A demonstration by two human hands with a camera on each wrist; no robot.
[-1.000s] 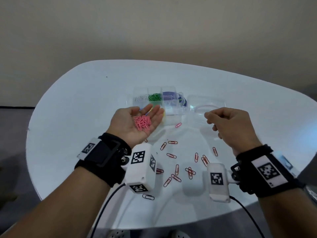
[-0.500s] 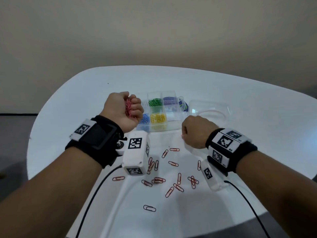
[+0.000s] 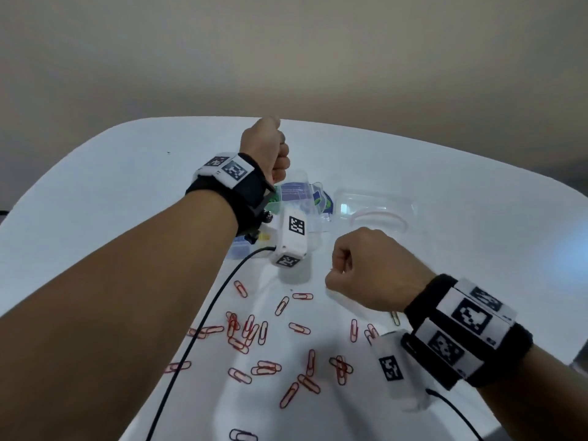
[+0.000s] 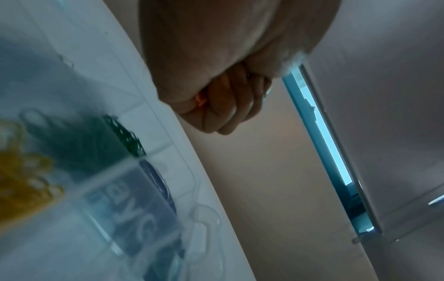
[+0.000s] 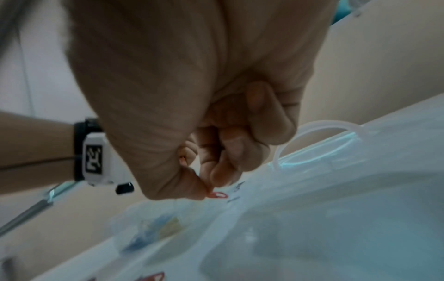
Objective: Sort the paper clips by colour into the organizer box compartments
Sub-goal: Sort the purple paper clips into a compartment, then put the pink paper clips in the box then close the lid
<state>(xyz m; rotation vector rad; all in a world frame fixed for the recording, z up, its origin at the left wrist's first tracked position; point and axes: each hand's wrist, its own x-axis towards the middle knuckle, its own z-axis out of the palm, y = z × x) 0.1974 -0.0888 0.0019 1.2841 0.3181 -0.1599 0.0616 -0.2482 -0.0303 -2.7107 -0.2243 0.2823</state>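
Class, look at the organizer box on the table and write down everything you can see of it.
The organizer box is clear plastic, split by thin walls into compartments. It stands on the white table, beyond the loose red clips, partly hidden in the head view by the left hand and its wrist camera. The left wrist view shows green clips in one compartment and yellow clips in a neighbouring one. Its clear lid lies open to the right. The left hand holds its fist above it, not touching.

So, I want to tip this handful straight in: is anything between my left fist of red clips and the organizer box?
Nothing visible does. The left hand grips the red clips above the organizer box, whose lid lies open to the right. The wrist hides most compartments in the head view.
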